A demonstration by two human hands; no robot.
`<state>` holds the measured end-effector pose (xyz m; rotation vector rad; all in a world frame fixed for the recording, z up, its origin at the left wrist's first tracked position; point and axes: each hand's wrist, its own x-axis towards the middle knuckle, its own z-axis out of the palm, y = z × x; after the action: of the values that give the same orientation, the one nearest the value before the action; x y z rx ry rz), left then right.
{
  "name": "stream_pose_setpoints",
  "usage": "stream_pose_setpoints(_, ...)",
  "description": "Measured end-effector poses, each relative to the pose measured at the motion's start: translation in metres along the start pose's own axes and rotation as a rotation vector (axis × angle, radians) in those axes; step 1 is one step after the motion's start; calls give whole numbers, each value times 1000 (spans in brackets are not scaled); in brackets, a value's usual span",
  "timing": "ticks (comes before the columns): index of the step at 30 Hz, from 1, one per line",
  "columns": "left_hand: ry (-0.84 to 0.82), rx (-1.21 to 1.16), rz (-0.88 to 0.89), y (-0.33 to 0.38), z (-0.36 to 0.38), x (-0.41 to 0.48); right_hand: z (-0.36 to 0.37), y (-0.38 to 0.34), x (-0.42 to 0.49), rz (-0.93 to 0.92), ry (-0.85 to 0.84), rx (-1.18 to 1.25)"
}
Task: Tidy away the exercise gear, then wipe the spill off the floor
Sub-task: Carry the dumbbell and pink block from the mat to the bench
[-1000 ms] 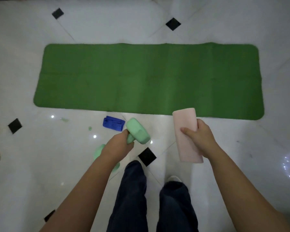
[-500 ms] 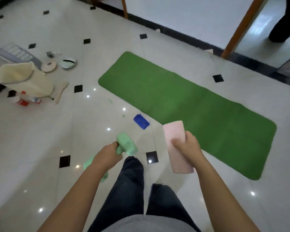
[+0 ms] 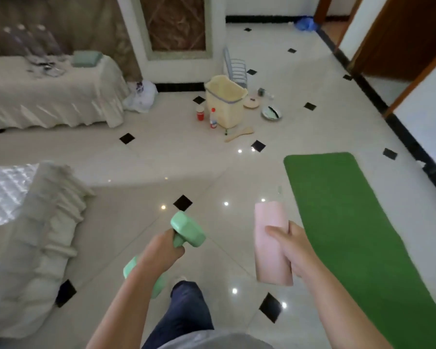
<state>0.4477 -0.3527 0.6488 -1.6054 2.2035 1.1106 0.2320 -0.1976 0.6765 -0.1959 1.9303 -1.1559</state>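
My left hand [image 3: 161,253] is closed around the handle of a mint green dumbbell [image 3: 188,229], held at waist height over the tiled floor. In my right hand [image 3: 293,250] I grip a pale pink block [image 3: 269,238], held upright. The green exercise mat [image 3: 350,222] lies flat on the floor to my right, running from the middle right down to the bottom right corner. The blue item and the spill are out of view.
A cream basket [image 3: 225,107] stands ahead on the floor, with a red cup [image 3: 200,113], a bottle [image 3: 213,119], a wooden spatula [image 3: 239,134], plates and a wire rack around it. Cloth-covered furniture [image 3: 48,91] sits at the far left and another piece [image 3: 30,238] at my near left.
The view has swung left, away from the mat and toward the basket and covered furniture. Both hands keep their holds on the dumbbell and the pink block. The blue item left the view.
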Motion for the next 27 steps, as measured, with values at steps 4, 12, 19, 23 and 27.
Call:
stream_pose_setpoints(4, 84, -195, -135, -55, -59, 36, 98, -65, 47, -67, -88, -76)
stream_pose_setpoints(12, 225, -399, -299, -142, -177, 110, 293, -174, 114, -140, -322, -208)
stream_pose_setpoints(19, 221, -519, -274, -155, -268, 209, 392, -245, 201, -145, -363, -210)
stream_pose_setpoints(23, 214, -621, -281, -144, -327, 295, 447, -295, 280, -110, -334, -204)
stream_pose_setpoints(27, 231, -701, -318, -131, -403, 376, 506, -368, 348, -93, -350, -199)
